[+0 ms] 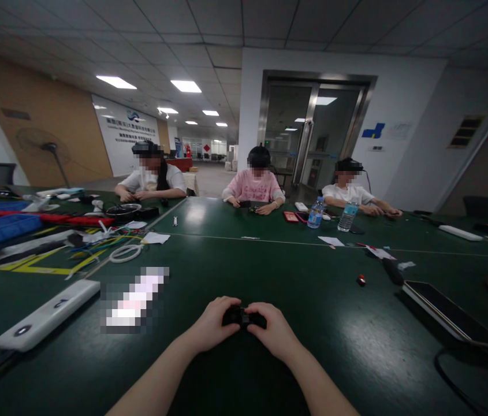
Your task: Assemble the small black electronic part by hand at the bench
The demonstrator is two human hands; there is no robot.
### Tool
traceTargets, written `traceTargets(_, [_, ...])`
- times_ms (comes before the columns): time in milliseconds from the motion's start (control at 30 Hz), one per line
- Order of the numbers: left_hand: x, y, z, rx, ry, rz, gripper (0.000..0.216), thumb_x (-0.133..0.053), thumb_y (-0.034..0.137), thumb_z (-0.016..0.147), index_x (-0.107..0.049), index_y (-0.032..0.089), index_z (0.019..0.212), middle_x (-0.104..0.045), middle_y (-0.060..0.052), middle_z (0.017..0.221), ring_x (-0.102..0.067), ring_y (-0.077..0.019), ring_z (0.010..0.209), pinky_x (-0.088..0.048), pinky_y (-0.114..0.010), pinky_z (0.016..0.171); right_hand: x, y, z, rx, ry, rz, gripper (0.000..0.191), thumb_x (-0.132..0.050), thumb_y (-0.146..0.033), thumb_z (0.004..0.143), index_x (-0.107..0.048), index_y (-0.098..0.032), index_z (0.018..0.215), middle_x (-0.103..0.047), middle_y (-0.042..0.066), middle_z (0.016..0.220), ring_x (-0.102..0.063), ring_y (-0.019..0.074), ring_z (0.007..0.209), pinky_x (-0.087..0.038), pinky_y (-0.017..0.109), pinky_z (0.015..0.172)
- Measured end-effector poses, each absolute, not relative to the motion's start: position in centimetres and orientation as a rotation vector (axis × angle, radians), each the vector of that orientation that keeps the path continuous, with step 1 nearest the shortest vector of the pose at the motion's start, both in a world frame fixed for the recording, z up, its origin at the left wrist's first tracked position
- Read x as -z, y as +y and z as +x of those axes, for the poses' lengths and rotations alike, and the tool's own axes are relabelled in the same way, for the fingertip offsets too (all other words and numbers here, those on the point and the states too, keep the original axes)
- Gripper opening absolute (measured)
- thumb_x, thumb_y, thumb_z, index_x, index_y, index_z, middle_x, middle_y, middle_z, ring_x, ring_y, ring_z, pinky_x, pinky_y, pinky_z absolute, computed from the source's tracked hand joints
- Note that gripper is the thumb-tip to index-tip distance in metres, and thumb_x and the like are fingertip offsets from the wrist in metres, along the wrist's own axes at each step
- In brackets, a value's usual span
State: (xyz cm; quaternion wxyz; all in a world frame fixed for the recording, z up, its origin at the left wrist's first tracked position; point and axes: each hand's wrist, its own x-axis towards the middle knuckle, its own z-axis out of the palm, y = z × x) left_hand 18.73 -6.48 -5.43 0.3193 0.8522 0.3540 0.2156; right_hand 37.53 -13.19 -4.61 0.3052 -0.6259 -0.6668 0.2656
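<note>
Holding one small black object (244,317), the left hand (214,325) and right hand (275,329) curl half-closed around it, at near centre of the dark green desk (295,271); far right stand two clear plastic bottles (347,217), contents unclear.

The green table (304,268) is seen from close above its near side by a head-worn camera, directed forward and slightly down.
</note>
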Motion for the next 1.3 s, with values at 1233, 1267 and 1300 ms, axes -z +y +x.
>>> traceTargets(1233, [5.16, -6.49, 18.70, -0.536, 0.916, 2.287, 0.041, -0.064, 0.023, 0.072, -0.054, 0.024, 0.112, -0.058, -0.005, 0.113, -0.051, -0.0229, 0.107, -0.039, -0.038, 0.095, 4.37, -13.22, 37.25, -0.698, -1.763, -1.691, 0.025, -0.063, -0.029, 0.072, -0.062, -0.028, 0.097, -0.058, -0.001, 0.113, -0.050, 0.0195, 0.111, -0.037, 0.039, 0.097])
traceTargets(1267, [5.11, -6.50, 18.69, -0.535, 0.916, 2.284, 0.042, -0.064, 0.024, 0.072, -0.054, 0.024, 0.113, -0.058, -0.005, 0.114, -0.051, -0.0231, 0.108, -0.039, -0.038, 0.096, 4.35, -13.21, 37.24, -0.705, -1.763, -1.694, 0.025, -0.063, -0.029, 0.072, -0.062, -0.028, 0.097, -0.058, 0.000, 0.113, -0.049, 0.0198, 0.111, -0.037, 0.039, 0.097])
traceTargets(1300, [5.08, -6.51, 18.67, -0.538, 0.918, 2.279, 0.044, -0.064, 0.024, 0.072, -0.053, 0.024, 0.114, -0.058, -0.005, 0.115, -0.051, -0.0235, 0.108, -0.039, -0.038, 0.096, 4.31, -13.20, 37.23, -0.708, -1.766, -1.695, 0.025, -0.063, -0.029, 0.072, -0.062, -0.028, 0.097, -0.058, 0.000, 0.113, -0.049, 0.0201, 0.112, -0.037, 0.039, 0.097])
